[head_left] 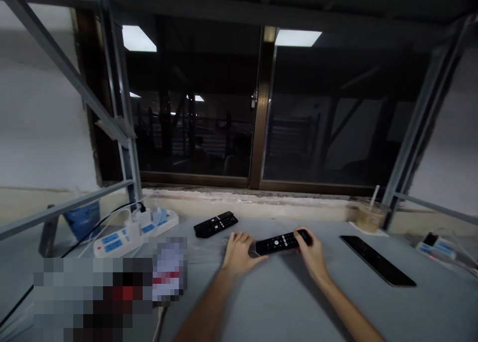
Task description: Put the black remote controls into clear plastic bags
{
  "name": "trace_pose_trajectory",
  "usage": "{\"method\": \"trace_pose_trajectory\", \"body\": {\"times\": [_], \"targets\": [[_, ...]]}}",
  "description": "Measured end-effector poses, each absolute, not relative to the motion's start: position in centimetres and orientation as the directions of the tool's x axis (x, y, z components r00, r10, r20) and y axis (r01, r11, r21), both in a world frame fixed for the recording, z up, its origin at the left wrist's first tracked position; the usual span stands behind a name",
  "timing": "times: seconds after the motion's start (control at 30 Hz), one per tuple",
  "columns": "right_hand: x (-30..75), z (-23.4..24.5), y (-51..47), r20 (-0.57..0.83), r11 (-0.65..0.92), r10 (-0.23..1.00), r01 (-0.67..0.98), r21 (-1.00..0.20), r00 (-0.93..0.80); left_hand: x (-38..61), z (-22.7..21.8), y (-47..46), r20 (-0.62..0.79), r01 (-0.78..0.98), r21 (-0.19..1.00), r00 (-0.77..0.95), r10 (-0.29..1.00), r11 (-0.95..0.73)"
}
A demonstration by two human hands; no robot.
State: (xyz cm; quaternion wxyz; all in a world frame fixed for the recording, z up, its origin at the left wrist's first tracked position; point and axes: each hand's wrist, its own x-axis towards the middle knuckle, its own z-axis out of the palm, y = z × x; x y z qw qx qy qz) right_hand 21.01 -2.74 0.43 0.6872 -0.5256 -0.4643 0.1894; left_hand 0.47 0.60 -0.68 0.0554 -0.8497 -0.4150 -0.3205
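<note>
A black remote control (280, 243) lies across the grey table (284, 302) between my hands. My right hand (311, 251) is closed around its right end. At the remote's left end rests my left hand (239, 253), fingers curled down, thumb touching the remote. A second black remote (215, 224) lies a little farther back and to the left, untouched.
A dark phone (377, 260) lies flat at the right. An iced drink cup with a straw (369, 214) stands by the window sill. A white power strip (134, 231) with plugs and cables sits at the left. Metal frame posts flank the table; a dark window is ahead.
</note>
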Motion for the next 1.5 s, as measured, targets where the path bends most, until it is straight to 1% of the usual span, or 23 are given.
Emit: {"method": "trace_pose_trajectory", "body": {"times": [0.13,0.27,0.4,0.5,0.6,0.7,0.83,0.9,1.03,1.13,1.23,1.37,1.5], "targets": [[20.5,0.6,-3.1,0.485,0.380,0.760,0.310,-0.872,0.433,0.5,-0.6,0.4,0.603,0.730,0.163,0.458,0.653,-0.664],[20.0,0.5,-3.4,0.534,0.387,0.792,0.435,-0.813,0.295,0.6,-0.5,0.1,0.597,0.717,0.160,0.478,0.645,-0.679],[19.5,0.4,-3.8,0.520,0.393,0.840,0.485,-0.781,0.157,0.8,-0.1,-0.1,0.591,0.720,0.131,0.495,0.636,-0.682],[19.1,0.4,-4.1,0.482,0.393,0.872,0.465,-0.793,0.084,0.9,0.2,-0.2,0.589,0.718,0.098,0.516,0.622,-0.689],[18.5,0.5,-4.3,0.429,0.378,0.902,0.397,-0.837,0.045,1.1,0.4,-0.4,0.571,0.707,0.086,0.543,0.616,-0.702],[18.0,0.6,-4.4,0.358,0.341,0.934,0.320,-0.884,-0.006,1.4,0.5,-0.8,0.542,0.698,0.076,0.570,0.618,-0.712],[17.8,0.4,-4.3,0.272,0.282,0.959,0.258,-0.924,-0.077,1.9,0.5,-1.4,0.524,0.693,0.077,0.583,0.621,-0.717],[17.9,0.3,-4.2,0.276,0.290,0.957,0.245,-0.925,-0.089,2.1,0.5,-1.6,0.528,0.699,0.090,0.571,0.629,-0.709],[18.0,0.5,-4.2,0.328,0.351,0.936,0.262,-0.899,-0.129,2.3,0.4,-1.6,0.522,0.691,0.111,0.571,0.634,-0.714],[17.7,0.6,-4.3,0.341,0.371,0.928,0.268,-0.889,-0.152,2.1,0.3,-1.4,0.497,0.672,0.158,0.579,0.647,-0.723],[17.5,0.3,-4.2,0.329,0.357,0.933,0.263,-0.896,-0.147,2.0,0.0,-1.2,0.484,0.669,0.211,0.562,0.671,-0.713],[17.3,-0.4,-3.7,0.301,0.320,0.947,0.249,-0.914,-0.110,1.9,-0.2,-1.2,0.516,0.656,0.284,0.510,0.688,-0.699],[17.3,-0.5,-3.4,0.316,0.316,0.948,0.161,-0.935,-0.025,1.8,0.1,-1.5,0.549,0.617,0.335,0.486,0.680,-0.712]]}}
